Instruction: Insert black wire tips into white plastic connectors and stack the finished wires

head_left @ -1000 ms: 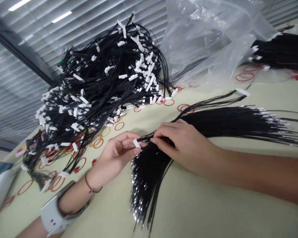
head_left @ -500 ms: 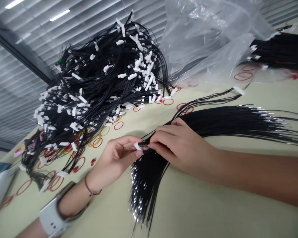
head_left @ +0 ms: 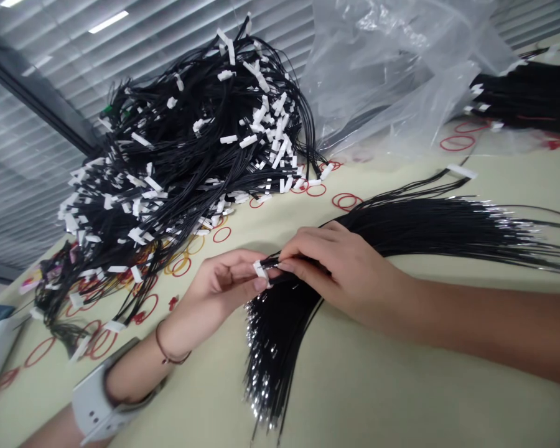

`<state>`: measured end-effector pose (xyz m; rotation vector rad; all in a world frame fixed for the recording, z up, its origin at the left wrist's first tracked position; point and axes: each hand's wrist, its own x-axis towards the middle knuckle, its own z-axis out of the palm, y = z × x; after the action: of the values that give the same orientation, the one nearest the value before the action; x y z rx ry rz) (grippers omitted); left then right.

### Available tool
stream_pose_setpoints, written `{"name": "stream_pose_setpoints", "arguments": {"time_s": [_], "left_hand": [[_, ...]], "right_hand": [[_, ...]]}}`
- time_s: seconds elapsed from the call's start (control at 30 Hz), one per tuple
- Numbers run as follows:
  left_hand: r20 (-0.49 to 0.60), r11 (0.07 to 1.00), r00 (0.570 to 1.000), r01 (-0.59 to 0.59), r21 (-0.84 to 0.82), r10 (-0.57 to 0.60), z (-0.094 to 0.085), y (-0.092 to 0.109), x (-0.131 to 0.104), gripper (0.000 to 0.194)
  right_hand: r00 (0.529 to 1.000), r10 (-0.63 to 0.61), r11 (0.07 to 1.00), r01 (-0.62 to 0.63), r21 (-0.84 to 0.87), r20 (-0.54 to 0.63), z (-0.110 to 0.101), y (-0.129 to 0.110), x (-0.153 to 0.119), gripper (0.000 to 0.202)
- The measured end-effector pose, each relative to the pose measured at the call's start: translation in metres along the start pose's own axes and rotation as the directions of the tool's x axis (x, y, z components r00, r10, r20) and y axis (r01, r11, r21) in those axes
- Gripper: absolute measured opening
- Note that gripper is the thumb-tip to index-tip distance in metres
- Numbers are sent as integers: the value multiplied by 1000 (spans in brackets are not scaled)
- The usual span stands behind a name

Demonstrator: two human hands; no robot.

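Note:
Between the thumb and fingers of my left hand (head_left: pixel 228 280) is a small white connector (head_left: pixel 261 272) with black wires running out of it to the right. My right hand (head_left: pixel 340 264) is closed, its thumb and index finger pinching a thin black wire close to the connector. Both hands are over a thick bundle of loose black wires (head_left: pixel 280 348) with shiny metal terminals at its ends, lying curved on the table. Behind the right hand, a few wires lead to another white connector (head_left: pixel 462 171). The wire tip at my right fingertips is partly hidden.
A large heap of black cables (head_left: pixel 191 143) with white connectors is at the back left. A clear plastic bag (head_left: pixel 396 74) stands behind, beside another black cable bundle (head_left: pixel 536 96). Red rubber bands (head_left: pixel 346 201) are scattered over the pale tabletop (head_left: pixel 401 392).
My right fingers have shifted slightly, and the thumb now lies flatter along the wire. More wire shows beside the connector in my left hand. The far white connector has slid right.

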<state>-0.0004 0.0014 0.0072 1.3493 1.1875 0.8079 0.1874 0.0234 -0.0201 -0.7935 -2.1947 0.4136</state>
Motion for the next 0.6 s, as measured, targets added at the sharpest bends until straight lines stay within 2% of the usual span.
{"name": "stream_pose_setpoints", "arguments": {"time_s": [0.1, 0.27, 0.37, 0.47, 0.6], "left_hand": [[-27, 999, 999, 30, -19, -31, -1, 0, 0, 15], [-40, 1000, 999, 8, -8, -9, 0, 0, 0, 14], [-12, 1000, 1000, -18, -12, 18, 1, -1, -1, 14], [-9, 1000, 1000, -6, -29, 6, 2, -1, -1, 17], [-4, 1000, 1000, -8, -12, 8, 1, -2, -1, 17]], "right_hand": [[999, 0, 1000, 1, 27, -32, -3, 0, 1, 14], [980, -83, 996, 78, -35, -179, -4, -3, -1, 17], [993, -82, 995, 76, -70, -90, 0, -5, -2, 16], [1000, 7, 994, -6, -109, 9, 5, -4, -3, 16], [994, 102, 990, -98, -103, 39, 5, -1, -2, 16]]}}
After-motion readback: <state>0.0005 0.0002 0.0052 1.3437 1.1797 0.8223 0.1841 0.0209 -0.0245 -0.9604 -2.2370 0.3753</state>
